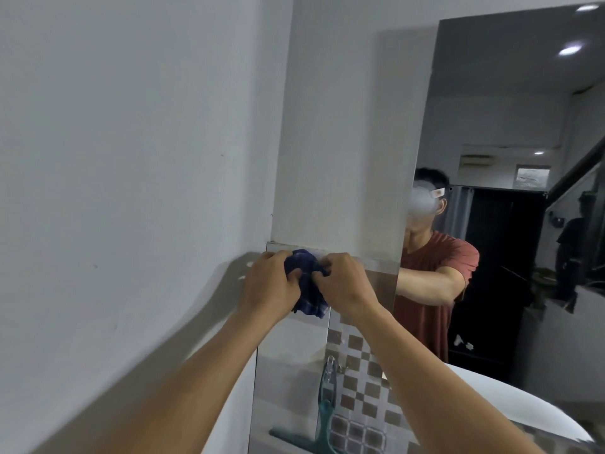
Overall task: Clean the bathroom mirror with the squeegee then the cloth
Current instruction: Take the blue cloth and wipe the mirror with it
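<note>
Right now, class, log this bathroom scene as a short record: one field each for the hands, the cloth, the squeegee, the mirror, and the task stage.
left hand: gripping the cloth, raised near the tiled wall
right hand: gripping the same cloth from the other side
cloth: dark blue checked, bunched between both hands
squeegee: teal, hanging from a wall hook below the hands, not held
mirror: to the right, reflecting the person
task stage: likely the cloth step, as the squeegee is hung up
</note>
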